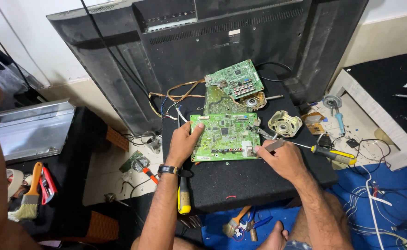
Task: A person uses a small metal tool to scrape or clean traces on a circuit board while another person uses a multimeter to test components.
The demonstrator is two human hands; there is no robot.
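Left hand (183, 142) grips the left edge of the green board (224, 136), thumb on top, fingers clamped round it. The board lies flat on the black pad (240, 180) between both hands. Right hand (280, 157), at its right edge, is closed on a small metal tool (274, 145); yellow screwdriver (335, 155) lies just right.

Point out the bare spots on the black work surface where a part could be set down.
Free: the black surface near its front edge, between the left hand and right hand, below the green circuit board. Crowded: behind that board, with two more boards, wires and round motor parts.
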